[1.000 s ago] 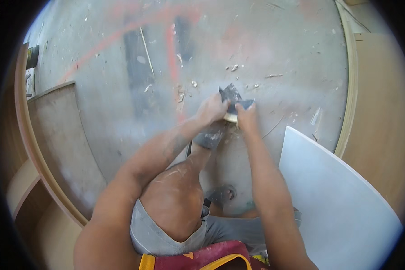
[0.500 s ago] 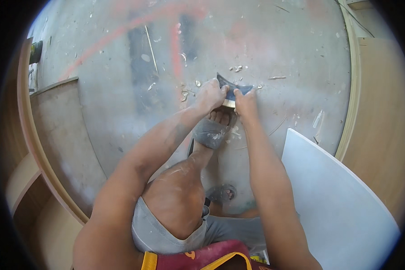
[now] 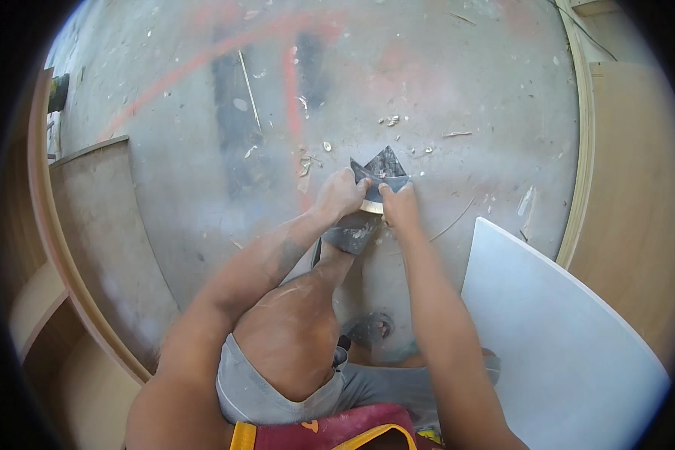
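My left hand (image 3: pixel 340 192) and my right hand (image 3: pixel 400 208) pinch a dark, bent sheet of sandpaper (image 3: pixel 383 160) from its two sides. The thumbs lie close together over its middle. A pointed, scuffed corner stands up at the far side, and a pale strip shows along the near edge. The sheet is above my sandalled foot (image 3: pixel 351 234), whose toes it now covers. Fingers beneath the sheet are hidden.
Wood shavings and scraps (image 3: pixel 388 121) litter the grey, paint-marked floor (image 3: pixel 442 75). A white panel (image 3: pixel 555 307) leans at the right, near a wooden board (image 3: pixel 637 165). Along the left stands a curved wooden cabinet frame (image 3: pixel 67 270); a thin stick (image 3: pixel 250 90) lies farther off.
Both hands have drawn the sandpaper nearer to me and slightly left. It has bent further, so a pointed corner now rises at its far side.
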{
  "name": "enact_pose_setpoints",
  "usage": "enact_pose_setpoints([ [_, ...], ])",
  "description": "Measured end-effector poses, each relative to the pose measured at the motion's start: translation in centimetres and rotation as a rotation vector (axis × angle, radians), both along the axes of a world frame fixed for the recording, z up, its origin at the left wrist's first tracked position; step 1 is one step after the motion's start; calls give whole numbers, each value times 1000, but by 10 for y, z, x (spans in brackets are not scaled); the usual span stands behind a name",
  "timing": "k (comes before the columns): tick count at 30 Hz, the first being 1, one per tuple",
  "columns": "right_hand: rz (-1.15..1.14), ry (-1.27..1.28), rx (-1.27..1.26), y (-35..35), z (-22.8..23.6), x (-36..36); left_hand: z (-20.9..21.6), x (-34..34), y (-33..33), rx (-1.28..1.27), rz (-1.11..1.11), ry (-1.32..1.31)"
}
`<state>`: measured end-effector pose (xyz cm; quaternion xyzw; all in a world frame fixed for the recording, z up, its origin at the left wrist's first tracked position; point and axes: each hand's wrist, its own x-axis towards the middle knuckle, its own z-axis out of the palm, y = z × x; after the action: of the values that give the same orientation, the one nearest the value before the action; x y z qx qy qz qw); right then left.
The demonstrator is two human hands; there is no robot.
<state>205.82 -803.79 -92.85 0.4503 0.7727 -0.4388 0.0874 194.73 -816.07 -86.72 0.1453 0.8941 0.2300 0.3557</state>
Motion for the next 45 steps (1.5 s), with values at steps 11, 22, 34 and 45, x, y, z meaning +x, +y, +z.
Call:
enact_pose_setpoints([
  [11, 46, -28, -99, -2, 19, -22, 19, -12, -2, -84, 56, -127],
  [22, 63, -104, -206, -4, 20, -47, 21, -18, -7, -79, 169, -93],
  [34, -220, -13, -392, 14, 15, -6, 17, -9, 20, -78, -91, -117],
  [45, -124, 31, -286, -5, 12, -20, 12, -16, 10, -202, -8, -114],
])
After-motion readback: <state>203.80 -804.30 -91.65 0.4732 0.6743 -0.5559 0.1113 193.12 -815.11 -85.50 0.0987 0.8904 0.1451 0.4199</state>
